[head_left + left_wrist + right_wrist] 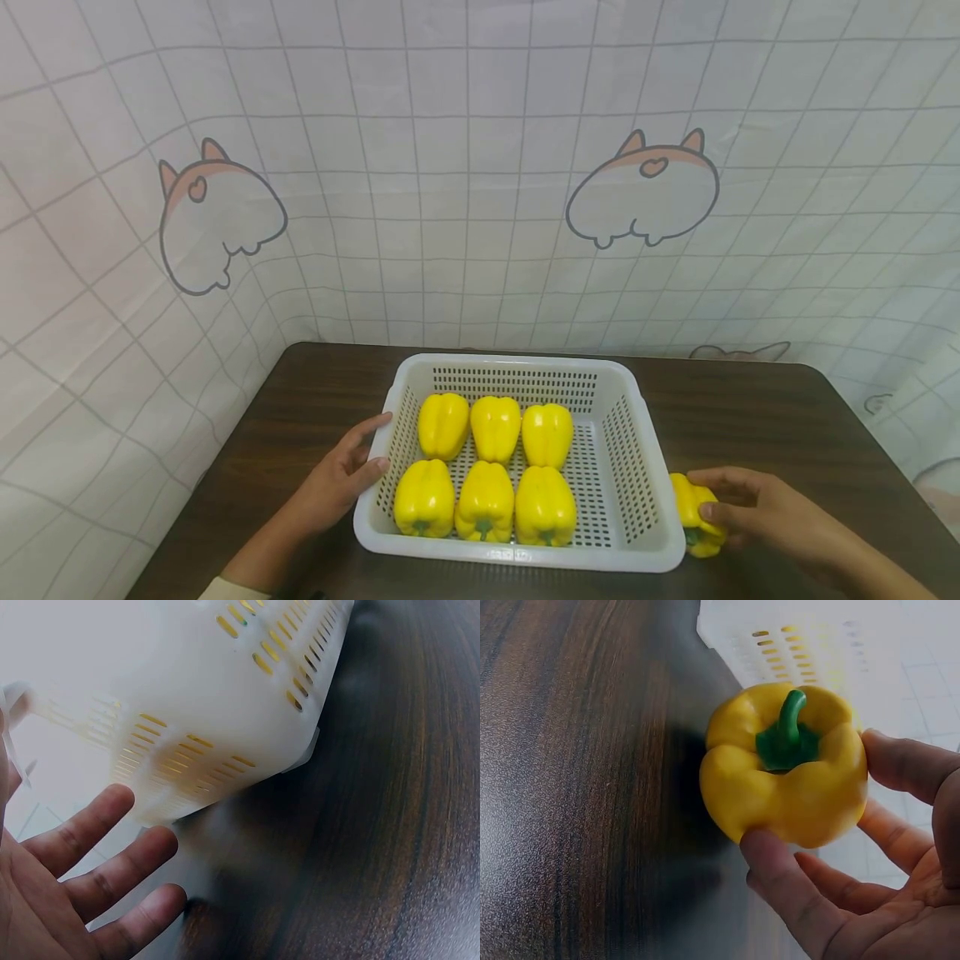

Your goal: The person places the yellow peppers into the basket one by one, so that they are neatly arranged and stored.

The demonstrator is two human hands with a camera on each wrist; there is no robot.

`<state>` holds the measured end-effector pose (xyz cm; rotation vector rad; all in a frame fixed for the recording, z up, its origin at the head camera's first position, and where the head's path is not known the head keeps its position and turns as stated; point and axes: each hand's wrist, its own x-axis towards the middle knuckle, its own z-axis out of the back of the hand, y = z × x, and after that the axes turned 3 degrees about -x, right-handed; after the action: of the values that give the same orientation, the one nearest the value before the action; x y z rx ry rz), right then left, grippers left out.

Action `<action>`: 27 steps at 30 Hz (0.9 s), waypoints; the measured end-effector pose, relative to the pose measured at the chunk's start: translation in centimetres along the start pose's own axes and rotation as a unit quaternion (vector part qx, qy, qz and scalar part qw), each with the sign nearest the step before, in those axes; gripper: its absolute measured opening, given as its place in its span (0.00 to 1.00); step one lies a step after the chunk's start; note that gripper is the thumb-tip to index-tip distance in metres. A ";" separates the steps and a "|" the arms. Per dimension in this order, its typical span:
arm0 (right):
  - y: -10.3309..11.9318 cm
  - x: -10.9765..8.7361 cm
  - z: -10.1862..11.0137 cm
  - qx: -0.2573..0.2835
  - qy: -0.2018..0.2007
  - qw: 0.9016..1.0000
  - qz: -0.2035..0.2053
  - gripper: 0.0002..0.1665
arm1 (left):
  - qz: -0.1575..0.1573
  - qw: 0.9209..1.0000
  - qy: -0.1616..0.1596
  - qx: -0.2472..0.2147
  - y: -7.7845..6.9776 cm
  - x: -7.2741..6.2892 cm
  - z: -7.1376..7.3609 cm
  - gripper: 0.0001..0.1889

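A yellow bell pepper (780, 787) with a green stem is held by my right hand (772, 512) just outside the basket's right wall, the thumb on one side and fingers on the other. In the right wrist view its stem end faces the camera. My left hand (341, 475) touches the left rim of the white plastic basket (517, 560) with thumb and index finger. The left wrist view shows its other fingers (124, 862) spread below the rim. Several yellow bell peppers (483, 500) stand inside the basket in two rows, toward its left and middle.
The basket stands on a dark wood-grain table (750, 417). Behind and to the left hangs a white grid-patterned cloth (465, 208) with cartoon animal prints. Inside the basket, bare slotted floor (596, 483) shows along the right side.
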<state>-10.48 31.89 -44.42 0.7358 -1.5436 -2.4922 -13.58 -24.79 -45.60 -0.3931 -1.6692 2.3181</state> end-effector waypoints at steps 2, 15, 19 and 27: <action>0.0 0.0 0.0 0.002 0.002 1.000 0.001 0.36 | -0.001 1.000 0.001 0.002 0.0 0.0 0.0 0.35; 0.0 -0.2 0.0 0.015 0.025 0.999 0.018 0.39 | 0.003 1.000 0.000 0.007 -0.1 0.0 0.0 0.35; 0.1 -0.3 0.0 0.011 0.022 1.000 0.017 0.41 | 0.000 1.000 0.000 0.008 -0.1 -0.1 0.0 0.35; 0.4 -0.6 0.3 -0.012 -0.003 1.000 0.015 0.43 | -0.004 1.000 0.002 0.005 -0.1 -0.1 -0.1 0.34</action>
<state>-10.10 32.13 -43.74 0.6972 -1.5135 -2.4874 -13.47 -24.75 -45.54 -0.3883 -1.6532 2.3170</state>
